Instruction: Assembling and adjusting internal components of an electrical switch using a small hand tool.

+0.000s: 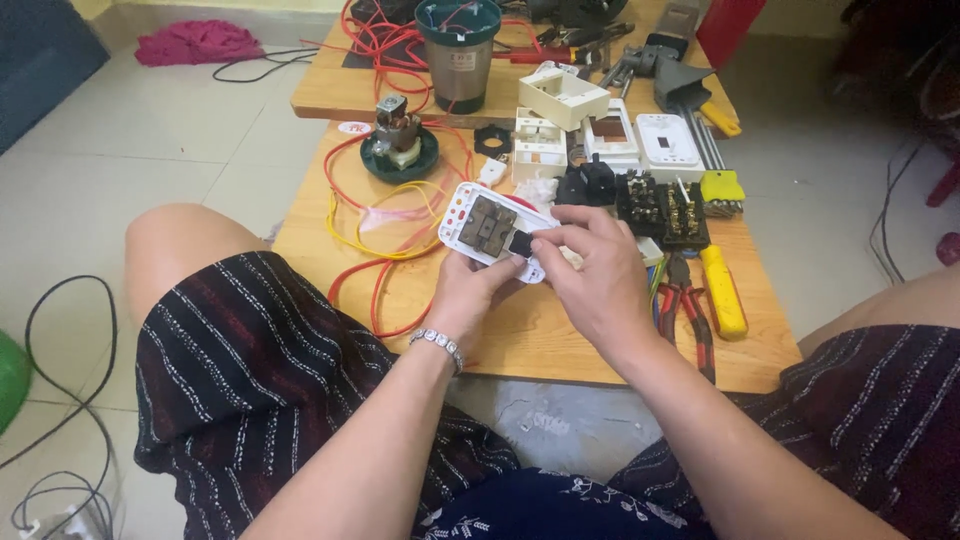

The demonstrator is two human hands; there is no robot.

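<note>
White plastic switch plate [487,232] sits at the frame's centre above the wooden bench [520,335], tilted back-side up so its dark switch blocks show. Left hand [470,295] cradles it from below, fingers curled; right hand [595,275] pinches a small black part [521,244] against it.

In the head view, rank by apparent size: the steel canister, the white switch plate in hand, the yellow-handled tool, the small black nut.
1. Steel canister
2. White switch plate, partly hidden by the hands, close to the canister
3. Yellow-handled tool
4. Black nut

Likely a home repair corner: tiled floor [180,160], low table [540,340] strewn with pliers [685,305].
</note>
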